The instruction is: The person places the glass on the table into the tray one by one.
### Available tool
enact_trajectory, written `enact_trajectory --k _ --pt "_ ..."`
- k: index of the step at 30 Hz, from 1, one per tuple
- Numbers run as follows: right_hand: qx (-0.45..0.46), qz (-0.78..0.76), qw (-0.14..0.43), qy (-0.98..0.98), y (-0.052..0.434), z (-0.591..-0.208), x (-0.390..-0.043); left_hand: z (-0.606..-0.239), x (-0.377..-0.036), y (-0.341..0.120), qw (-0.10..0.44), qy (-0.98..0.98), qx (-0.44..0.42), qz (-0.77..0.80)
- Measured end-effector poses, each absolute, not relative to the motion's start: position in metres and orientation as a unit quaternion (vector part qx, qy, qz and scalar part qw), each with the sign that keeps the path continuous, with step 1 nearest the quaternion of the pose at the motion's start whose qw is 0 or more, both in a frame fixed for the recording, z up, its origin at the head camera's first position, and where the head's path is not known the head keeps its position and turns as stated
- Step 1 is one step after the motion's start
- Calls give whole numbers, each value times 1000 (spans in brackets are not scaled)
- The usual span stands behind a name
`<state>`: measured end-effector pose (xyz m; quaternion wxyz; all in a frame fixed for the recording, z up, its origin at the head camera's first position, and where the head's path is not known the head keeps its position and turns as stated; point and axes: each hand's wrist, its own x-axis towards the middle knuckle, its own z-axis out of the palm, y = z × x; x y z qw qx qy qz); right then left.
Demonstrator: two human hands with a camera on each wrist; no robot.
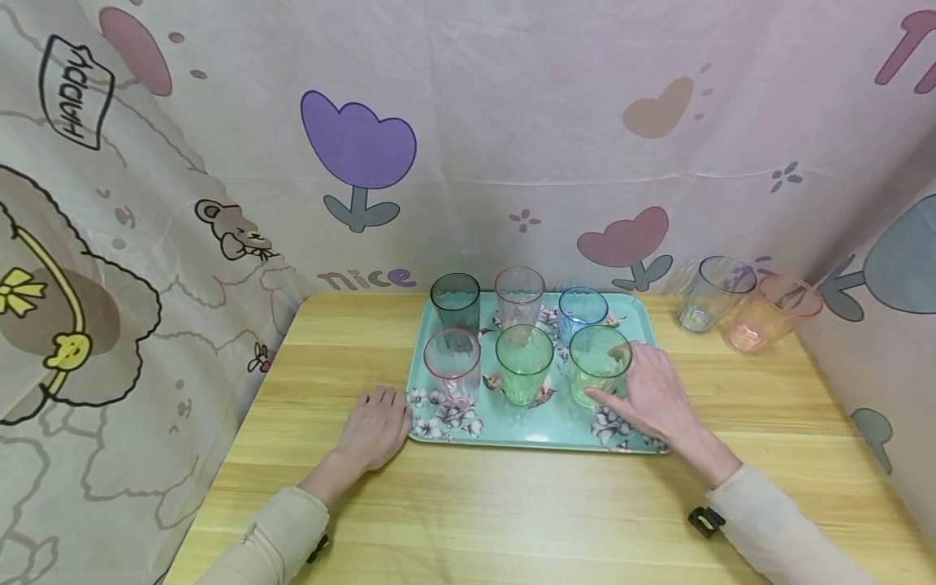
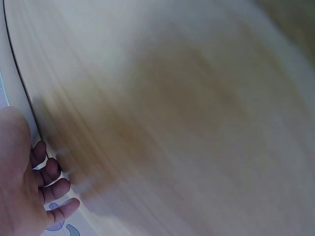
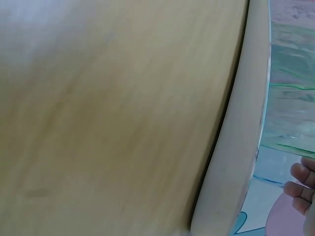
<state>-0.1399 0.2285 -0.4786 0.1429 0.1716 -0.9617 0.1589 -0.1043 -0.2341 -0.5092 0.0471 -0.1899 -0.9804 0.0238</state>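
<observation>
My right hand (image 1: pixel 656 388) is at the front right green glass (image 1: pixel 595 366), its thumb across the lower front and its fingers at the far side, seen partly through the clear wall. The glass stands upright on a turquoise flowered tray (image 1: pixel 483 435). In the right wrist view, curled fingertips (image 3: pixel 301 184) show near the right edge. Beside the tray's front left corner, my left hand (image 1: pixel 376 426) rests palm down on the table. Nearest to it on the tray is a pink-rimmed glass (image 1: pixel 453 370). A second green glass (image 1: pixel 523 370) stands between these two.
Along the tray's back row are a dark grey glass (image 1: pixel 455 305), a clear pink-rimmed glass (image 1: pixel 520 296) and a blue glass (image 1: pixel 578 313). Right of the tray, a clear glass (image 1: pixel 709 296) and an orange-pink glass (image 1: pixel 764 321) stand on the wooden table (image 1: pixel 512 512). A patterned curtain (image 1: pixel 468 122) hangs behind.
</observation>
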Motion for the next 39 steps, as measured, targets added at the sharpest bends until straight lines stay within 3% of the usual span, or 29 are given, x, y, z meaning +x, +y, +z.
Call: enact_trajectory --k 14,27,39 --pt "199 153 159 -955 224 -480 -142 -509 -104 -234 51 -980 -192 28" --pt "162 168 130 -964 222 -484 -139 -511 -104 -235 56 -979 -195 27" --pt "171 123 141 -967 224 -479 -139 -511 -105 -235 57 -978 -197 32"
